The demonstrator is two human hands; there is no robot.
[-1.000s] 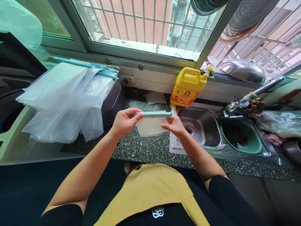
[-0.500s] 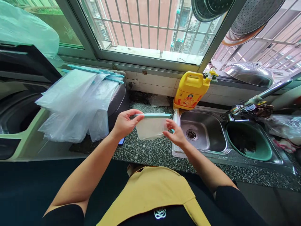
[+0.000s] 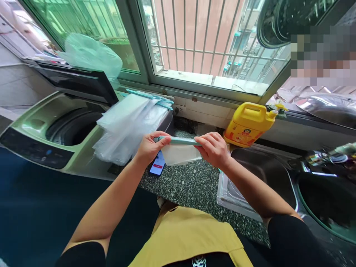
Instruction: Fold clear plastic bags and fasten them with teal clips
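A small translucent zip bag (image 3: 180, 155) with a teal strip (image 3: 182, 141) along its top edge hangs over the counter. My left hand (image 3: 152, 146) pinches the strip's left end between thumb and fingers. At the other end, my right hand (image 3: 214, 149) is closed on the strip, its fingers over the top. To the left, a pile of larger clear plastic bags (image 3: 128, 124) with teal edges is draped over a dark object beside the washing machine.
A phone (image 3: 157, 164) with a lit screen lies on the speckled counter (image 3: 183, 183). The washing machine (image 3: 36, 148), lid up, stands at left. Toward the right are a yellow jug (image 3: 246, 124), a steel sink (image 3: 258, 163) and a green basin (image 3: 308, 211).
My right hand has gone from spread fingers beside the bag to gripping the strip's right end. The view has turned left, bringing more of the washing machine and the phone into sight.
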